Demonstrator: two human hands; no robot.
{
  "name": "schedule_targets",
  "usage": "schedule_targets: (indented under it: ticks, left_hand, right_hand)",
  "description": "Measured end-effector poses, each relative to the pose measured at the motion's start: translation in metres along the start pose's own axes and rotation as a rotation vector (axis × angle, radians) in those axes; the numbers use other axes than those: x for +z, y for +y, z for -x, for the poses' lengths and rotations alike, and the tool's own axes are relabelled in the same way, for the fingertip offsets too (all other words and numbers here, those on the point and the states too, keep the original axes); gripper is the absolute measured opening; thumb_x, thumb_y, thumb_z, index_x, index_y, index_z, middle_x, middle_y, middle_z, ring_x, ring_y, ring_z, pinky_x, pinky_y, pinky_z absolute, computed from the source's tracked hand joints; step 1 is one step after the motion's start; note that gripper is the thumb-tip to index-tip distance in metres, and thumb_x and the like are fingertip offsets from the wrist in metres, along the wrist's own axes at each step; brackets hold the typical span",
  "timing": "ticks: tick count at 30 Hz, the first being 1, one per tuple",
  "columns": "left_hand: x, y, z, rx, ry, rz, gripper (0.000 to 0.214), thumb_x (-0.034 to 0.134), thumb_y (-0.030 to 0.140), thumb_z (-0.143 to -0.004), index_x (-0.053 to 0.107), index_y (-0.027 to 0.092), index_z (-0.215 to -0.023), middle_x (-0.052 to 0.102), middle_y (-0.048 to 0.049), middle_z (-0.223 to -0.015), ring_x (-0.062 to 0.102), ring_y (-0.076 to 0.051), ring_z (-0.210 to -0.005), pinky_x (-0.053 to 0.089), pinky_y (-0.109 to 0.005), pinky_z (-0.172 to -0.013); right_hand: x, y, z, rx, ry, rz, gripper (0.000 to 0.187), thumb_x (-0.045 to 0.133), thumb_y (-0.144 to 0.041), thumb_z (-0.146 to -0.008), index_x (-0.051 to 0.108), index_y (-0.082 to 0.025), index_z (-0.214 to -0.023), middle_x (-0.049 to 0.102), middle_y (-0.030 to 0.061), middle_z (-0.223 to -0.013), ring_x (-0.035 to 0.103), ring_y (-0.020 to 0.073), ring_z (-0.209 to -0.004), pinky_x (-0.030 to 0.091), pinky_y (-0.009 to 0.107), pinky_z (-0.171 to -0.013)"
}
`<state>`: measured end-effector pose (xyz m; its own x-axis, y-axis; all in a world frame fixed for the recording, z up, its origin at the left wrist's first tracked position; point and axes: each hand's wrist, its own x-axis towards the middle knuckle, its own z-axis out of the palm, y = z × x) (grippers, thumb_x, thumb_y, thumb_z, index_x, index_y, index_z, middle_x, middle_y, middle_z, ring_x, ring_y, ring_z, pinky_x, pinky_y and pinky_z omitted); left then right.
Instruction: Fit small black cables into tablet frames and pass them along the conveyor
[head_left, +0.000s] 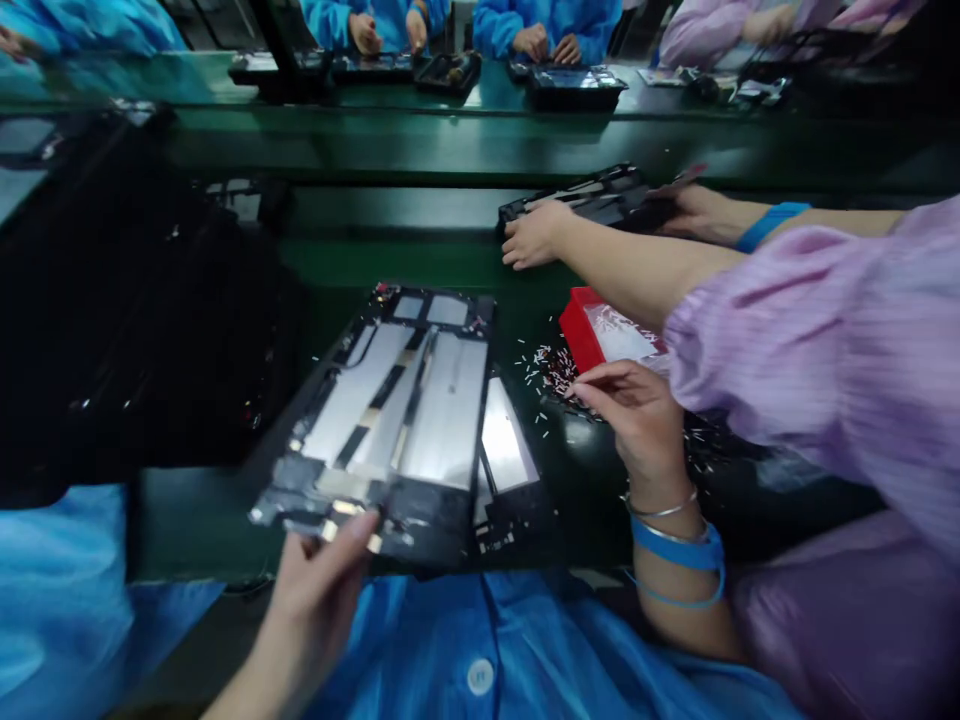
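My left hand grips the near edge of a flat black device frame with silvery panels, lifted at a tilt above the green bench. My right hand, with a bangle and a blue wrist strap, pinches at a scatter of tiny white screws on the bench; what its fingertips hold is too small to make out. A second similar frame lies partly under the first one.
A red tray of small parts sits beyond the screws. A co-worker in a lilac sleeve reaches across from the right, both hands on another black frame. People in blue coats work at trays along the far side. A dark stack fills the left.
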<state>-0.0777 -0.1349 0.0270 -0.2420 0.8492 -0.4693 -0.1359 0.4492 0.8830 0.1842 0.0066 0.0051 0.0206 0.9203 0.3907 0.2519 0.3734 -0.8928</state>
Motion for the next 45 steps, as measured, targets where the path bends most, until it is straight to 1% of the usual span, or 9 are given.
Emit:
schedule_targets:
  ticks: [4,9,13,15,19,21,28,36,45]
  left_hand:
    - [0.017,-0.045,0.034,-0.178,-0.187,0.224,0.034,0.078,0.050,-0.066,0.070,0.020,-0.080,0.071,-0.0048,-0.075,0.068,-0.025,-0.071,0.056,-0.040,-0.078]
    - [0.012,-0.061,0.021,-0.342,-0.946,0.263,0.051,0.074,0.048,-0.074,0.066,0.016,-0.114,0.067,-0.0143,-0.115,0.065,-0.028,-0.103,0.052,-0.040,-0.087]
    - [-0.014,-0.036,0.012,-0.062,-1.241,0.025,0.030,0.068,0.030,-0.084,0.069,0.022,-0.113,0.060,-0.0090,-0.132,0.056,-0.025,-0.122,0.043,-0.039,-0.104]
    - [-0.029,-0.023,0.007,0.234,-1.149,-0.038,0.024,0.062,0.019,-0.086,0.069,0.021,-0.110,0.069,-0.0065,-0.115,0.064,-0.019,-0.107,0.049,-0.031,-0.094]
    - [-0.050,-0.022,-0.018,0.955,-0.389,-0.436,0.023,0.054,0.006,-0.086,0.064,0.013,-0.106,0.070,-0.0094,-0.099,0.067,-0.018,-0.091,0.053,-0.029,-0.080]
    - [-0.054,-0.031,-0.036,1.173,-0.157,-0.728,0.026,0.056,0.006,-0.083,0.061,0.008,-0.109,0.067,-0.0168,-0.107,0.065,-0.025,-0.096,0.054,-0.035,-0.079]
    - [-0.053,-0.047,-0.062,1.338,-0.177,-1.081,0.042,0.047,0.010,-0.086,0.054,0.010,-0.127,0.060,-0.0215,-0.119,0.062,-0.032,-0.103,0.056,-0.041,-0.073]
    - [-0.052,-0.046,-0.061,1.311,-0.163,-1.132,0.041,0.046,0.006,-0.085,0.054,0.010,-0.125,0.062,-0.0200,-0.116,0.063,-0.030,-0.103,0.055,-0.038,-0.074]
    - [-0.046,-0.035,-0.062,1.369,-0.176,-1.202,0.034,0.047,0.008,-0.084,0.058,0.009,-0.117,0.064,-0.0204,-0.120,0.061,-0.032,-0.110,0.051,-0.044,-0.084]
  right_hand:
    - [0.006,-0.018,0.001,0.126,-0.068,-0.184,0.010,0.073,-0.014,-0.065,0.066,-0.020,-0.066,0.069,-0.0025,-0.059,0.059,0.0097,-0.049,0.043,0.019,-0.043]
    - [0.037,-0.048,0.000,0.246,-0.331,-0.204,0.012,0.077,-0.020,-0.064,0.066,-0.020,-0.063,0.068,-0.0005,-0.065,0.059,0.0098,-0.057,0.043,0.021,-0.047]
    - [0.076,-0.058,0.004,0.356,-0.505,-0.180,0.015,0.079,-0.024,-0.063,0.066,-0.019,-0.067,0.067,-0.0005,-0.068,0.060,0.0108,-0.061,0.048,0.025,-0.056]
    - [0.093,-0.057,0.009,0.419,-0.574,-0.169,0.016,0.078,-0.023,-0.063,0.066,-0.018,-0.073,0.067,-0.0002,-0.070,0.061,0.0114,-0.065,0.047,0.025,-0.059]
    - [0.113,-0.048,0.021,0.496,-0.633,-0.055,0.021,0.074,-0.017,-0.065,0.064,-0.017,-0.084,0.062,-0.0033,-0.065,0.055,0.0089,-0.060,0.040,0.023,-0.054]
    - [0.115,-0.045,0.025,0.479,-0.643,0.011,0.019,0.072,-0.016,-0.067,0.064,-0.016,-0.084,0.060,-0.0042,-0.063,0.053,0.0079,-0.059,0.037,0.023,-0.053]
    - [0.115,-0.045,0.031,0.399,-0.648,0.143,0.015,0.067,-0.016,-0.073,0.066,-0.016,-0.088,0.060,-0.0048,-0.064,0.045,0.0060,-0.053,0.033,0.022,-0.049]
    - [0.118,-0.042,0.017,0.364,-0.678,0.182,0.004,0.066,-0.020,-0.076,0.065,-0.017,-0.078,0.059,-0.0035,-0.063,0.046,0.0072,-0.055,0.035,0.023,-0.053]
    - [0.121,-0.034,-0.005,0.354,-0.749,0.227,0.023,0.072,-0.037,-0.072,0.065,-0.016,-0.065,0.041,-0.0069,-0.051,0.040,0.0083,-0.055,0.029,0.025,-0.055]
